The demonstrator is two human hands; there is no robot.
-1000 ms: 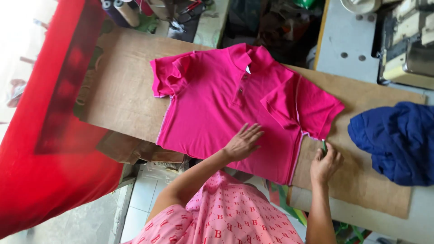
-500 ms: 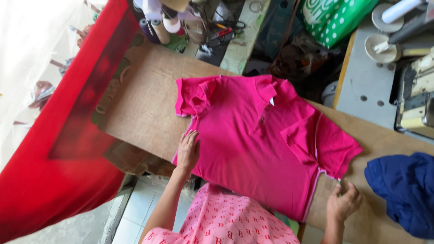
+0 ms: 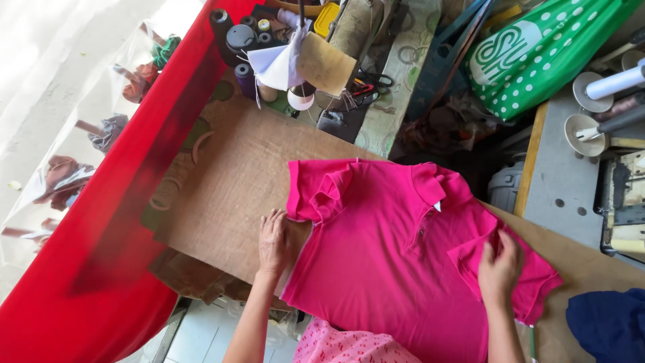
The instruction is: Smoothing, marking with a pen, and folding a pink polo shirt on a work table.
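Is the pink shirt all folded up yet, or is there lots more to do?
Not yet. The pink shirt already lies flat, front up, on the brown board. In hand: the left hand presses by one crumpled sleeve, and the right hand is on the other sleeve, which lies bent over the body. The body itself is unfolded, so most folding is left.

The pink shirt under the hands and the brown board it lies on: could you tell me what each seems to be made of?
The pink shirt looks like a soft, matte knit fabric: it folds and creases at the sleeves and has a collar. The brown board looks like fibreboard or thick cardboard, dull and slightly fuzzy, with a straight cut edge; which one is unclear.
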